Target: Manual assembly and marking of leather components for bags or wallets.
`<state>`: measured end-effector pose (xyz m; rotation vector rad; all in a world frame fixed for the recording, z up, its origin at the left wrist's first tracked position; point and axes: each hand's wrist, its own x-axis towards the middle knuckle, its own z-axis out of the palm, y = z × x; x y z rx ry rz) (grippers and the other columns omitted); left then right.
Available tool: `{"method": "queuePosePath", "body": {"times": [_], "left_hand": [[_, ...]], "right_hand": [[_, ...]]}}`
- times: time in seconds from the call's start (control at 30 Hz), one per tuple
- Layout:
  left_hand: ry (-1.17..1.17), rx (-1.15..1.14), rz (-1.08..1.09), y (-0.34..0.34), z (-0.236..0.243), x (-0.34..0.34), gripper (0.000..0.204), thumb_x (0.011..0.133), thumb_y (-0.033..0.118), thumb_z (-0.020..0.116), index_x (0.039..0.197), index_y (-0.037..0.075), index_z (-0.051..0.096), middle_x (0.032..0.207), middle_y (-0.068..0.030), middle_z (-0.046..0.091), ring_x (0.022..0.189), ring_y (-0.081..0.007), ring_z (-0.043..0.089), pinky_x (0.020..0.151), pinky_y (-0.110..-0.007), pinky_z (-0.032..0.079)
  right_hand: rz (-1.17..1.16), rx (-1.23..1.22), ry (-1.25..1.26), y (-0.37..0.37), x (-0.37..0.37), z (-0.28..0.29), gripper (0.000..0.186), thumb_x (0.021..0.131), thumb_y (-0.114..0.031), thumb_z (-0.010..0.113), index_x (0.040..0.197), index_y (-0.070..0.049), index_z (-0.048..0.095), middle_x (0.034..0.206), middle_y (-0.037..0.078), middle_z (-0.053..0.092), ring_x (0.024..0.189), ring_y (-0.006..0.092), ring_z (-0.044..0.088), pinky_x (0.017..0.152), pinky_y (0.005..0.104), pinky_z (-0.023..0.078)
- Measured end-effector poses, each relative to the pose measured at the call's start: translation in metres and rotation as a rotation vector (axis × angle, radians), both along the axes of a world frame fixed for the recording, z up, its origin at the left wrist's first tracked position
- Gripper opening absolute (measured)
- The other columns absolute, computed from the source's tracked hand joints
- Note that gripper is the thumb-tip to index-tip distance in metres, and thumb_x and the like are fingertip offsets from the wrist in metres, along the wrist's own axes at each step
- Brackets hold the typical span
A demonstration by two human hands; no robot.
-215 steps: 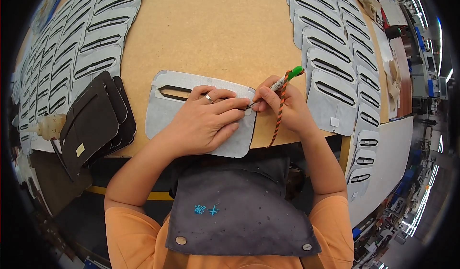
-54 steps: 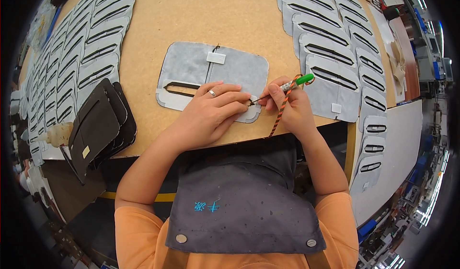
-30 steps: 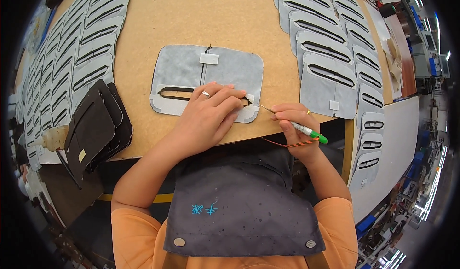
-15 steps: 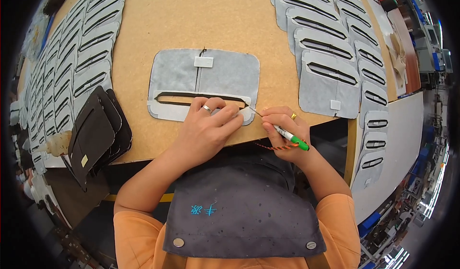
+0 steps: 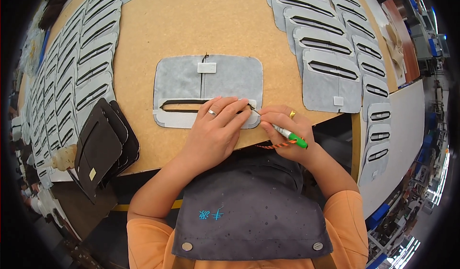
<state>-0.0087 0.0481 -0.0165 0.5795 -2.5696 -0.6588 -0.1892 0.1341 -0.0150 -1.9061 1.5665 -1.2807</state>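
A grey fabric panel (image 5: 230, 77) lies in front of me, with a small white tab (image 5: 206, 67) and a long dark-edged slot near its lower edge. My left hand (image 5: 215, 130) rests on the slot's right part, fingertips pressing the panel, slightly bent. My right hand (image 5: 287, 125) grips a white tool with a green end (image 5: 297, 140), slanted, its thin tip at the slot's right end. An orange-and-black cord hangs by that tool. What lies under my left fingers is hidden.
Overlapping grey panels run up the left (image 5: 93, 53) and right (image 5: 330, 87) of the tan board (image 5: 167, 29). A stack of dark panels (image 5: 103, 134) and a yellowish container (image 5: 64, 158) sit at the lower left. Shelving and equipment show at the far right.
Since 7.2 seconds ago the panel's slot has gone from top to bottom. Since 1.8 seconds ago the tool's green end has swung down toward me. My left fingertips have lately shifted slightly rightward.
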Motion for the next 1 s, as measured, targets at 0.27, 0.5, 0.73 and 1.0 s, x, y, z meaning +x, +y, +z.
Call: {"method": "queuePosePath", "body": {"times": [0.27,0.5,0.73,1.0], "left_hand": [[-0.052,-0.059,0.008,0.0,-0.001,0.0,0.036,0.073,0.006,0.063,0.109,0.007,0.06,0.118,-0.0049,0.057,0.111,-0.0231,0.051,0.097,-0.04,0.035],[-0.084,-0.096,0.012,0.0,0.0,0.0,0.033,0.075,0.01,0.064,0.108,0.007,0.059,0.116,-0.004,0.058,0.111,-0.0213,0.051,0.097,-0.04,0.035],[-0.103,-0.054,0.021,0.001,0.0,0.0,0.037,0.073,0.007,0.062,0.11,0.008,0.057,0.119,-0.0034,0.056,0.112,-0.0218,0.05,0.097,-0.04,0.035],[-0.249,-0.109,0.022,0.003,0.004,-0.001,0.05,0.073,0.009,0.061,0.122,0.009,0.051,0.122,-0.0033,0.053,0.113,-0.0213,0.048,0.097,-0.038,0.033]], "right_hand": [[0.089,-0.14,0.441,0.003,0.003,0.0,0.02,0.073,-0.007,0.07,0.089,0.0,0.059,0.096,0.011,0.061,0.076,0.024,0.064,0.061,0.0315,0.051],[-0.065,0.208,-0.296,-0.008,-0.008,0.0,0.004,0.086,-0.002,0.06,0.088,0.001,0.058,0.077,0.01,0.062,0.066,0.018,0.063,0.06,0.0262,0.051],[-0.148,0.446,-0.716,-0.01,-0.012,-0.003,0.01,0.091,-0.008,0.058,0.086,0.0,0.056,0.068,0.004,0.06,0.062,0.0098,0.062,0.056,0.0222,0.049],[-0.137,0.455,-0.743,-0.01,-0.012,-0.002,0.009,0.091,-0.008,0.058,0.085,-0.001,0.056,0.066,0.002,0.057,0.059,0.0085,0.06,0.053,0.0209,0.047]]}}
